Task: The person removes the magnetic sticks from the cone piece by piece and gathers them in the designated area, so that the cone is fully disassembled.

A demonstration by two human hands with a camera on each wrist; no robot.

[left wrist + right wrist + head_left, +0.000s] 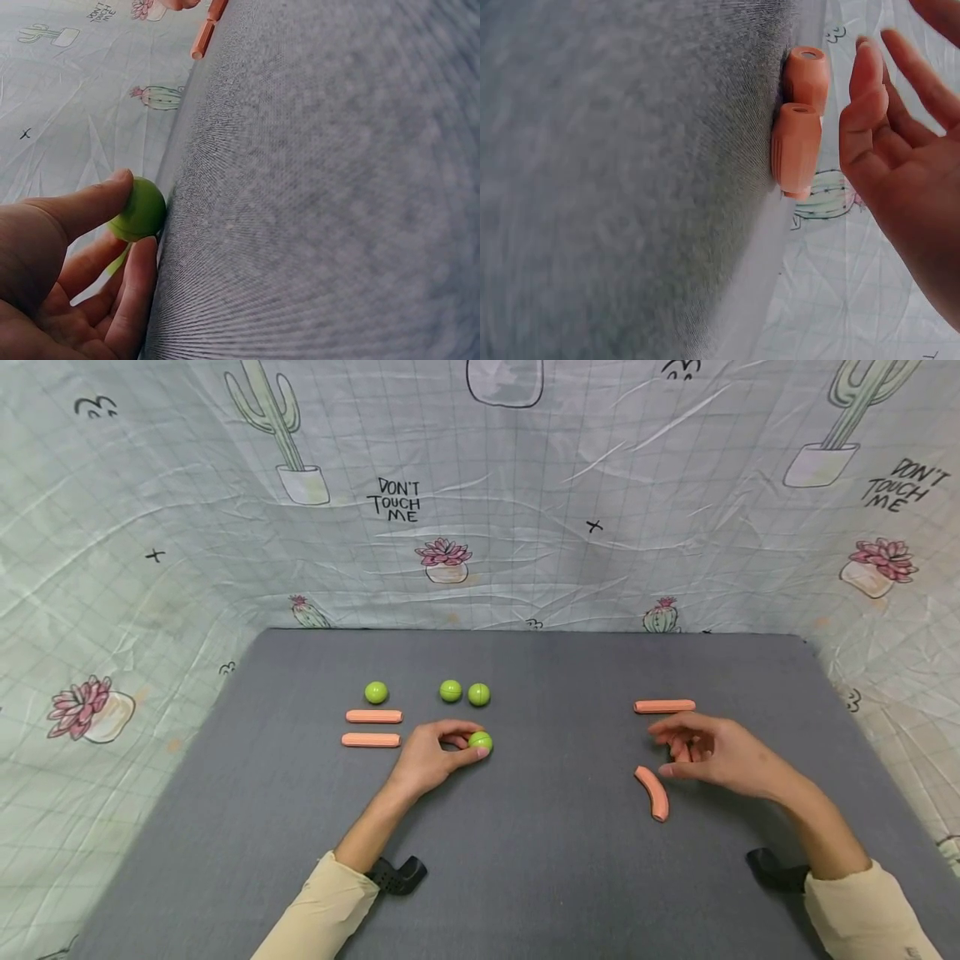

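Thumb and fingers of my left hand [431, 760] pinch a small green ball [481, 742] at the grey tabletop; the left wrist view shows this ball [141, 210] between thumb and fingertips. Three more green balls lie behind that hand: one [376, 692] at the left and a pair [451, 691] side by side. My right hand [723, 756] hovers over the right side with fingers loosely bent, holding nothing. Nearest its thumb lies a curved toy sausage [653, 795]. A straight toy sausage [664, 706] lies just beyond its fingers. Both sausages [796, 146] appear end-on in the right wrist view.
Two straight toy sausages [374, 716] lie parallel left of my left hand. A patterned cloth [525, 527] hangs behind and at both sides of the grey table [540, 860]. Black wrist cameras [399, 877] sit at both sleeves.
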